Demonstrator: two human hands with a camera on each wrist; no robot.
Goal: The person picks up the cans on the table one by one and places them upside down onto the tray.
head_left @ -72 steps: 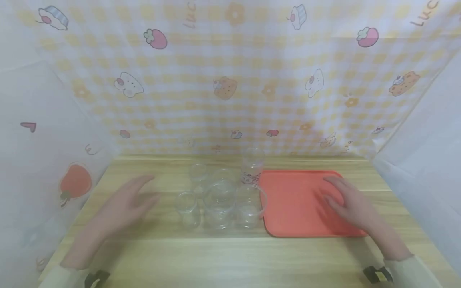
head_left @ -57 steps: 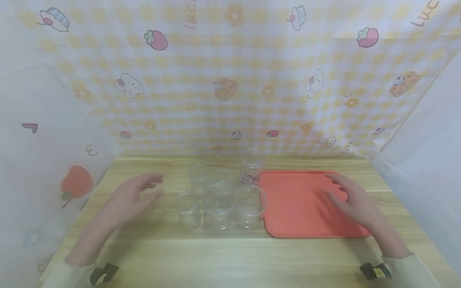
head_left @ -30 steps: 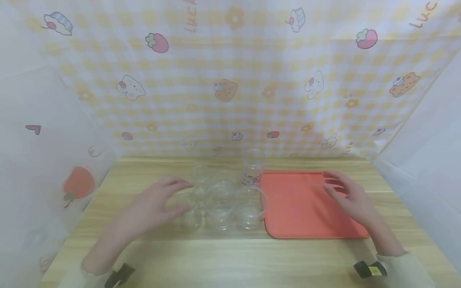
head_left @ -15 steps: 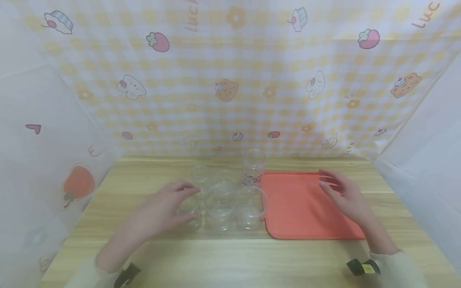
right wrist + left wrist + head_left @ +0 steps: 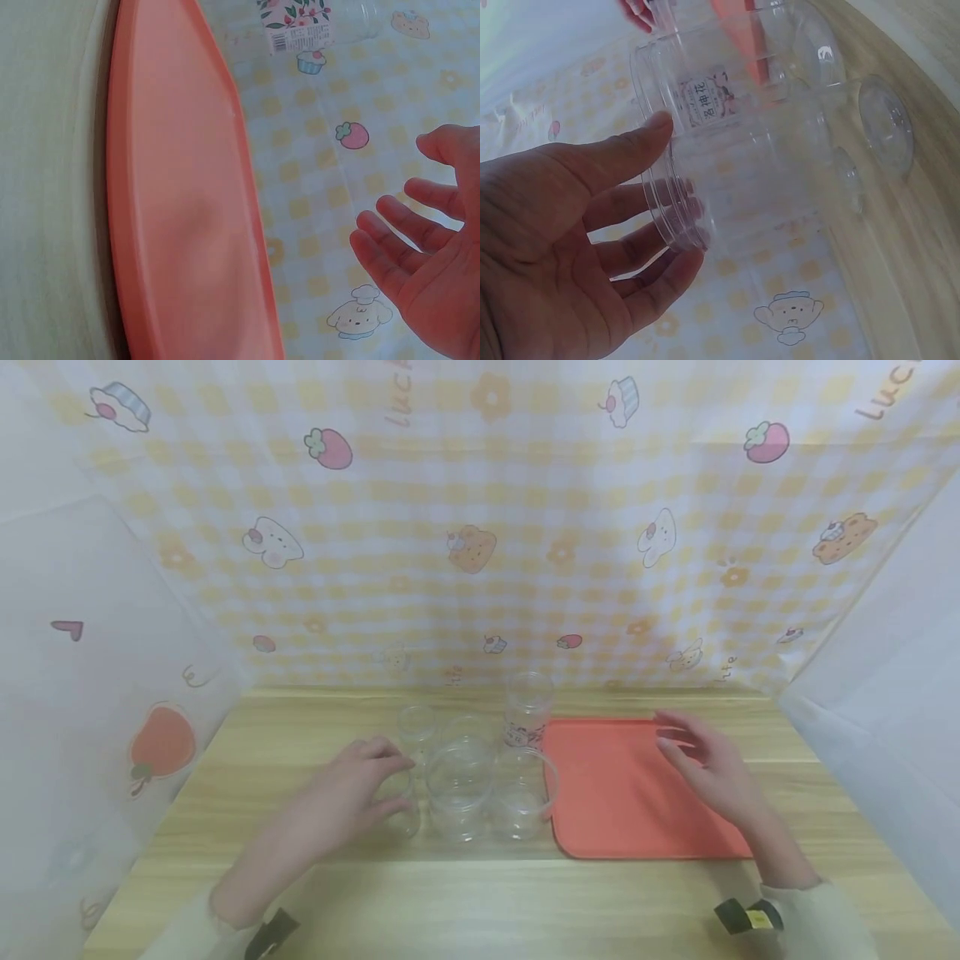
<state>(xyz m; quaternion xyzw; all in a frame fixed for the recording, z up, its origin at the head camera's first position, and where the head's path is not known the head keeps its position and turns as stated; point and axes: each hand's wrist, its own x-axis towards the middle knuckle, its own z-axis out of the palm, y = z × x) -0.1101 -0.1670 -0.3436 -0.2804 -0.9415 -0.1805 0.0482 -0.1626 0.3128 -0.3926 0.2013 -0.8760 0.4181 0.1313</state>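
Note:
My left hand (image 5: 348, 797) holds the front-left clear plastic jar (image 5: 407, 821) near its rim, thumb on one side and fingers on the other. In the left wrist view, thumb and fingers curve round that jar's rim (image 5: 676, 187); the jar stands upright on the table. My right hand (image 5: 712, 768) hovers over the orange-red tray (image 5: 615, 802) with relaxed, slightly bent fingers and nothing in them. The right wrist view shows that hand (image 5: 442, 277) apart from the tray (image 5: 187, 150).
Beside the held jar stand a large clear jar (image 5: 459, 781) and another (image 5: 525, 797) touching or overlapping the tray's left edge. Behind are a smaller clear jar (image 5: 416, 724) and a tall labelled one (image 5: 528, 706). A checked cloth (image 5: 420, 510) hangs at the table's back.
My left hand has moved right from the bare table to the front-left jar and closed its fingers on the rim. The right hand has drifted slightly left above the tray.

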